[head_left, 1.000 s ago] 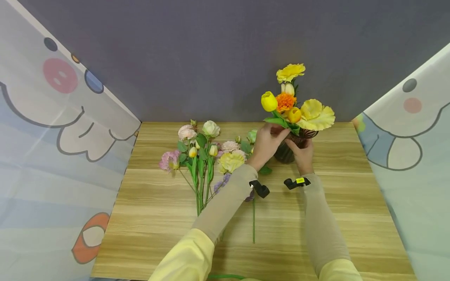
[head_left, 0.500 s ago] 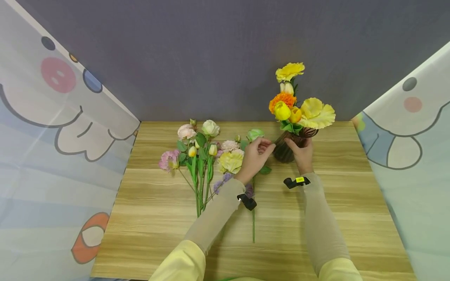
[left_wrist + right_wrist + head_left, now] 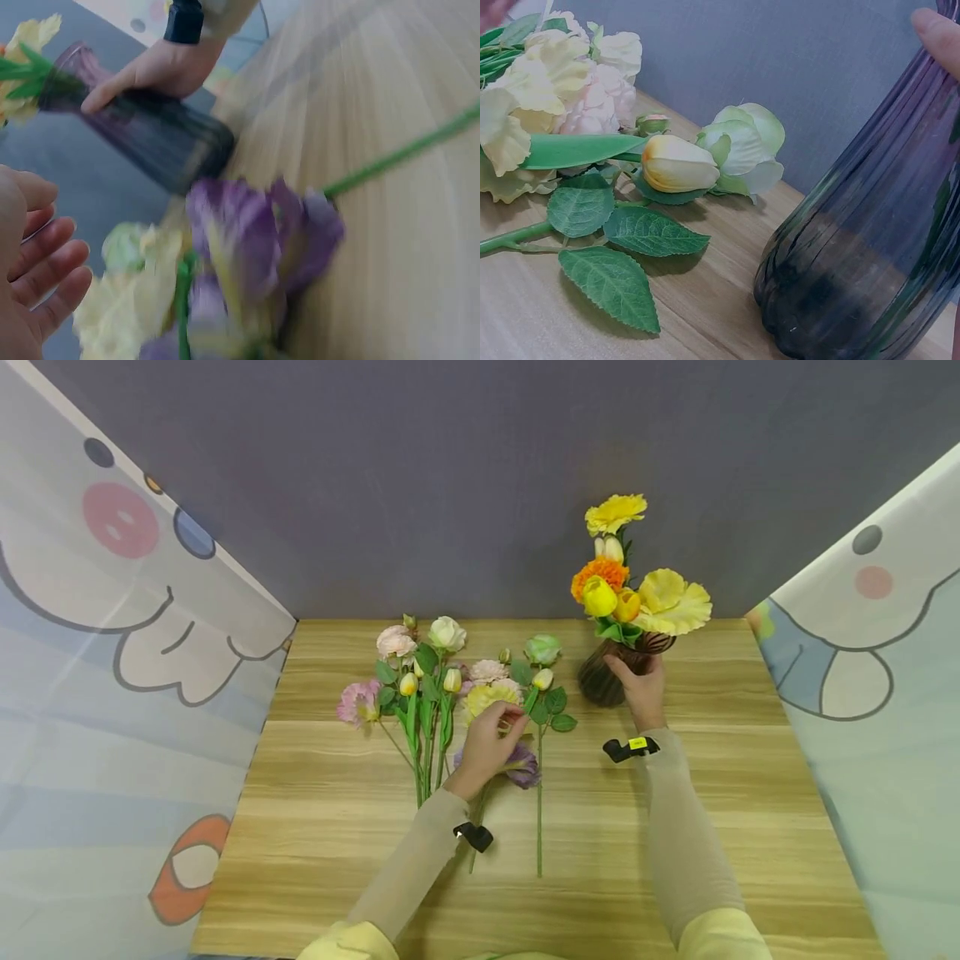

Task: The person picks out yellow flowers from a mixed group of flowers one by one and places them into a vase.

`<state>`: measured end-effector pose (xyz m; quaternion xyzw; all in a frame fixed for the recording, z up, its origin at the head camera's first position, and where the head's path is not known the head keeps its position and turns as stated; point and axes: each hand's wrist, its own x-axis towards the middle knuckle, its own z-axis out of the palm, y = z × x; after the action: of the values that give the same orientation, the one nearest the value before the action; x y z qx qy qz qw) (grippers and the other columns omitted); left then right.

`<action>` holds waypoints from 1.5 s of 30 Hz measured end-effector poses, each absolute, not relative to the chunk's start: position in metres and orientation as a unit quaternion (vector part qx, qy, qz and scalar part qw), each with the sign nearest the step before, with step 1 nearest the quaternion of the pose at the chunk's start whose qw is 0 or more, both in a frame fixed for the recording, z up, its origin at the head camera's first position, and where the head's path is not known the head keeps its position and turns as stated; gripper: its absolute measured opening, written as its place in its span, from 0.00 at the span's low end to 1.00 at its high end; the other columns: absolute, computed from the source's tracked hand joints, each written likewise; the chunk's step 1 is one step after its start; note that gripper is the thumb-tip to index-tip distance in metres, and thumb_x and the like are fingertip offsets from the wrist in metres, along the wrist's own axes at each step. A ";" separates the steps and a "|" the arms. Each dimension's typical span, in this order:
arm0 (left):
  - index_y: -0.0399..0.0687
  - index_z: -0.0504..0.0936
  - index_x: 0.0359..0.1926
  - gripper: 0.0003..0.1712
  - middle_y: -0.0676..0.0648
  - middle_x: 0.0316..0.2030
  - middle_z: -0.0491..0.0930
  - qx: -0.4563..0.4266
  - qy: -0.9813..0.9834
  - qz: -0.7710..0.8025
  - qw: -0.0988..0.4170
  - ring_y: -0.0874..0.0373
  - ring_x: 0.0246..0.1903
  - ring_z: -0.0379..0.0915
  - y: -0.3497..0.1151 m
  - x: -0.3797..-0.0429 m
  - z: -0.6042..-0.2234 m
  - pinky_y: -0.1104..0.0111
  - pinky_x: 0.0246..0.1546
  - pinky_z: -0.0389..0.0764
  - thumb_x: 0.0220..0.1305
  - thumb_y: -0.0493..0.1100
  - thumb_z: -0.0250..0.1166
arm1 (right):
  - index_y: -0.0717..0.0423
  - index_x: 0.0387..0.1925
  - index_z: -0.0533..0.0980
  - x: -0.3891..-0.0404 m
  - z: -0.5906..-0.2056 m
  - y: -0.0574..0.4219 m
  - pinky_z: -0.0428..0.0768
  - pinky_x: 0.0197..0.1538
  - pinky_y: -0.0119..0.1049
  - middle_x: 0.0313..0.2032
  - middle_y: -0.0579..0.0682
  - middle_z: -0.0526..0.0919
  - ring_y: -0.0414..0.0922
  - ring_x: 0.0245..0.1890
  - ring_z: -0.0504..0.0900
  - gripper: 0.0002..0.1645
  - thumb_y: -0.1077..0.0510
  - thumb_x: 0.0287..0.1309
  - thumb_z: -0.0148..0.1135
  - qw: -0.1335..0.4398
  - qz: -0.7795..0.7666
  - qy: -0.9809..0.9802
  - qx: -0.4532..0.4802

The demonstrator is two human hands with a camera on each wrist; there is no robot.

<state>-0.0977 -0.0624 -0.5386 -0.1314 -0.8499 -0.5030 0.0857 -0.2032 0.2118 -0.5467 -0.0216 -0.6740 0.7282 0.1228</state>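
Note:
My right hand (image 3: pixel 641 689) grips the neck of a dark, ribbed glass vase (image 3: pixel 600 678), which leans to the right. In the right wrist view the thumb lies on the upper glass of the vase (image 3: pixel 855 262). Out of its mouth rise yellow tulips (image 3: pixel 599 597), an orange carnation-like bloom (image 3: pixel 600 577) and large yellow flowers (image 3: pixel 667 602). Over the loose stems on the table, my left hand (image 3: pixel 491 743) has its fingers loosely bent with nothing between them. Close by are a purple flower (image 3: pixel 240 240), a pale yellow flower (image 3: pixel 491 697) and a white-yellow tulip (image 3: pixel 679 163).
A bunch of stems with pink and white blooms (image 3: pixel 447 633) lies left of centre on the wooden table (image 3: pixel 315 860). A green rose (image 3: pixel 543 648) lies near the back. A grey wall (image 3: pixel 450 485) stands behind, with cartoon-printed cloths at both sides.
My left hand has let go of the yellow tulip, now standing in the vase, and moved left and down over the loose flowers. My right hand stays on the vase.

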 end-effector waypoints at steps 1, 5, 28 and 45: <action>0.39 0.83 0.48 0.09 0.46 0.40 0.85 -0.126 -0.849 -0.505 0.090 0.54 0.39 0.83 -0.069 -0.094 -0.540 0.67 0.42 0.85 0.72 0.39 0.66 | 0.50 0.72 0.68 -0.203 -0.547 0.212 0.72 0.65 0.28 0.65 0.47 0.75 0.43 0.65 0.72 0.41 0.63 0.60 0.74 0.125 0.730 -0.672 -0.021; 0.39 0.84 0.47 0.08 0.44 0.39 0.86 -0.118 -0.842 -0.512 0.123 0.52 0.37 0.83 -0.093 -0.084 -0.547 0.64 0.41 0.86 0.72 0.38 0.66 | 0.52 0.70 0.69 -0.202 -0.547 0.212 0.74 0.61 0.27 0.62 0.48 0.77 0.43 0.61 0.75 0.39 0.64 0.60 0.74 0.138 0.741 -0.657 -0.019; 0.33 0.83 0.48 0.11 0.38 0.43 0.82 0.019 -0.874 -0.448 0.186 0.45 0.40 0.80 -0.167 -0.046 -0.573 0.53 0.40 0.84 0.68 0.34 0.70 | 0.52 0.70 0.69 -0.202 -0.551 0.210 0.74 0.62 0.27 0.61 0.47 0.77 0.42 0.60 0.75 0.39 0.62 0.59 0.74 0.132 0.731 -0.669 -0.027; 0.31 0.80 0.55 0.19 0.37 0.42 0.82 0.044 -0.919 -0.371 0.127 0.44 0.38 0.81 -0.170 -0.040 -0.580 0.54 0.37 0.84 0.65 0.32 0.71 | 0.52 0.70 0.69 -0.205 -0.548 0.208 0.73 0.63 0.28 0.62 0.47 0.77 0.43 0.61 0.75 0.39 0.64 0.59 0.75 0.135 0.738 -0.661 -0.018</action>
<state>-0.0396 -0.1698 -0.5798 0.0440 -0.9189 -0.3708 0.1272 -0.2047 0.2084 -0.5479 -0.0180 -0.6610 0.7379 0.1352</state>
